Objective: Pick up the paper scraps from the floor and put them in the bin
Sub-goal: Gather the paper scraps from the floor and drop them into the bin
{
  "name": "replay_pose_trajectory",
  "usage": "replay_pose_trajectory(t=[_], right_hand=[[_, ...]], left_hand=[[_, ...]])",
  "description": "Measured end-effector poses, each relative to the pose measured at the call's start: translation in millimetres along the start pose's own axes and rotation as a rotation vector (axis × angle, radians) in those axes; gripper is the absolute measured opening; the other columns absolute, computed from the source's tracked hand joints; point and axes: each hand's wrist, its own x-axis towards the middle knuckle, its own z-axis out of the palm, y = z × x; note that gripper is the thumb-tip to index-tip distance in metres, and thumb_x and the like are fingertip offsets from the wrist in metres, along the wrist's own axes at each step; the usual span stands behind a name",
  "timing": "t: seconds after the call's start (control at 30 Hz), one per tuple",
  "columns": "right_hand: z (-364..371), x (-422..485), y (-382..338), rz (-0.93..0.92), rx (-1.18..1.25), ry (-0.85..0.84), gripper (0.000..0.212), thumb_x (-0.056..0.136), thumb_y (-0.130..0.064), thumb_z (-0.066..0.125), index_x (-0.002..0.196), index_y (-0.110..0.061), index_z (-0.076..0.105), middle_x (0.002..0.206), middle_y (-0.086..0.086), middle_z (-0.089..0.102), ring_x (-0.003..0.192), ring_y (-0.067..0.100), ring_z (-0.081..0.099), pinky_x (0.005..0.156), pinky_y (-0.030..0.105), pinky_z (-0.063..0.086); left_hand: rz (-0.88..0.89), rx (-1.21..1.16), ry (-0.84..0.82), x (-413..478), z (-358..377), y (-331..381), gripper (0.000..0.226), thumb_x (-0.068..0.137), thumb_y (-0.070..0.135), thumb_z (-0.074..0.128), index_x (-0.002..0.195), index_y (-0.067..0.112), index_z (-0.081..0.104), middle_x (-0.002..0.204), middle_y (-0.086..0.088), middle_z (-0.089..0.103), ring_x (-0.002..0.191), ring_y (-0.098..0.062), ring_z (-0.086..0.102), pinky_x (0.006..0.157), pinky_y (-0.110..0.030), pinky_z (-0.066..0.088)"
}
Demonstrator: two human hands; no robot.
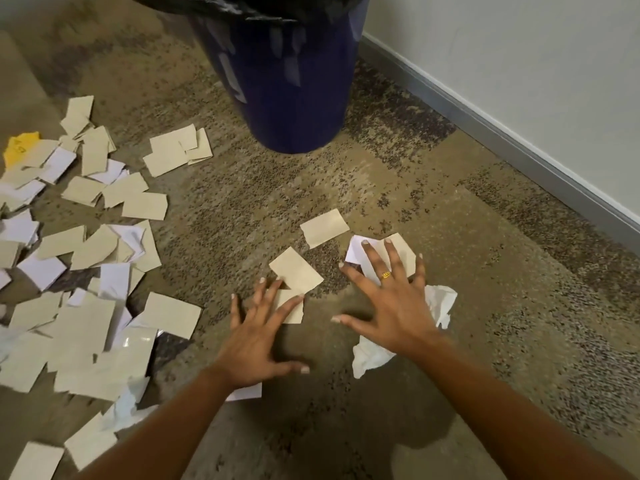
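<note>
1. Low over the carpeted floor, both hands are seen palm down with the fingers spread wide; nothing is gripped in either.
2. The left hand is stretched over a tan scrap, whose lower edge is covered by its fingers; whether the paper is actually pressed cannot be told.
3. A second tan scrap lies just beyond those fingertips, overlapping the first.
4. A white scrap is partly hidden under the left wrist.
5. The right hand, on which a gold ring is worn, is spread above a white and tan pair of scraps, over which its fingers reach.
6. A crumpled white paper is seen beneath and beside the right palm, and shows again near the wrist.
7. One more tan scrap lies alone just beyond the two hands, apart from both.
8. A large heap of tan and white scraps is spread along the left side of the floor, with a yellow scrap at its far edge.
9. A smaller cluster of tan scraps rests between that heap and the bin.
10. The dark blue bin, lined with a black bag, stands on the carpet ahead, near the white wall and its grey baseboard.
</note>
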Motion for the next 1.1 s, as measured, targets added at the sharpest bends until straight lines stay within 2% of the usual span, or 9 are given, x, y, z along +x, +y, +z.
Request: replay_pose_trajectory(t=[0.13,0.23,0.4,0.5,0.6,0.7,0.8,0.9,1.1], right_hand=[[4.6,-17.6,13.7,-0.342,0.029,0.003,0.083,0.072,-0.086,0.03,0.141,-0.04,0.031,0.156,0.003,0.016,0.144,0.031,0.004,0.107,0.067,0.001],[18.7,-33.3,24.1,-0.503,-0.062,-0.049,0.083,0.074,-0.084,0.031,0.142,-0.038,0.032,0.156,0.004,0.017,0.143,0.032,0.007,0.106,0.066,0.004],[40.8,-39.0,44.1,-0.476,-0.154,-0.078,0.068,0.083,-0.075,0.029,0.14,-0.039,0.036,0.155,0.004,0.023,0.144,0.03,0.005,0.102,0.07,0.012],[44.2,-30.4,46.1,-0.481,-0.192,0.002,0.052,0.094,-0.06,0.017,0.139,-0.039,0.034,0.158,0.0,0.01,0.145,0.026,-0.003,0.105,0.067,0.005],[38.6,-12.3,48.4,-0.329,-0.218,0.063,0.051,0.097,-0.054,0.01,0.14,-0.037,0.032,0.158,-0.001,-0.002,0.145,0.028,-0.001,0.104,0.067,0.001],[22.6,8.0,41.1,-0.059,-0.136,0.078,0.054,0.097,-0.054,0.007,0.136,-0.037,0.041,0.155,0.003,0.017,0.141,0.034,0.011,0.102,0.069,0.001],[12.5,23.4,30.2,0.297,0.056,0.014,0.053,0.094,-0.054,0.016,0.145,-0.04,0.021,0.158,0.002,-0.001,0.143,0.032,-0.012,0.104,0.065,-0.008],[9.6,33.6,22.5,0.559,0.277,-0.069,0.069,0.085,-0.069,0.022,0.146,-0.043,0.003,0.157,0.007,-0.011,0.142,0.034,-0.015,0.104,0.07,-0.003],[6.8,36.7,22.2,0.475,0.212,-0.325,0.123,0.043,-0.094,0.036,0.143,-0.045,-0.014,0.153,0.011,-0.027,0.138,0.043,-0.022,0.1,0.073,-0.001]], left_hand=[[0.118,0.109,-0.082,-13.2,-4.4,-29.0,0.116,0.049,0.095,0.041,0.132,0.055,-0.029,0.151,0.0,-0.03,0.136,-0.015,-0.036,0.107,-0.054,-0.022],[0.106,0.173,-0.107,-21.0,-5.8,-47.0,0.118,0.044,0.096,0.038,0.13,0.055,-0.031,0.149,0.001,-0.032,0.134,-0.012,-0.039,0.107,-0.039,-0.025],[0.027,0.112,0.051,-12.5,-3.2,-48.3,0.113,0.052,0.093,0.039,0.135,0.053,-0.026,0.154,-0.003,-0.017,0.139,-0.012,-0.028,0.113,-0.054,-0.009],[-0.034,0.081,0.15,6.8,-8.0,-37.0,0.107,0.053,0.096,0.025,0.139,0.05,-0.018,0.155,-0.004,-0.015,0.14,-0.016,-0.02,0.109,-0.054,-0.01],[-0.012,0.094,0.165,29.4,-15.6,-23.6,0.108,0.05,0.097,0.014,0.141,0.045,-0.015,0.152,-0.002,-0.022,0.139,-0.016,-0.025,0.107,-0.051,-0.015],[0.02,0.165,0.118,49.7,-24.3,-11.3,0.115,0.048,0.098,0.013,0.142,0.04,-0.019,0.148,0.0,-0.033,0.136,-0.021,-0.032,0.111,-0.057,-0.012],[-0.025,0.166,0.03,66.8,-34.9,1.6,0.115,0.06,0.084,0.045,0.146,0.033,-0.013,0.152,-0.004,-0.028,0.14,-0.029,-0.025,0.114,-0.057,-0.006],[-0.047,0.132,-0.064,76.7,-40.0,9.7,0.108,0.067,0.07,0.061,0.148,0.036,-0.002,0.156,-0.003,-0.02,0.143,-0.032,-0.017,0.114,-0.057,-0.003],[0.006,0.035,-0.179,76.7,-45.0,5.0,0.12,0.055,0.068,0.073,0.146,0.043,-0.001,0.156,0.0,-0.019,0.14,-0.035,-0.024,0.109,-0.06,-0.009]])
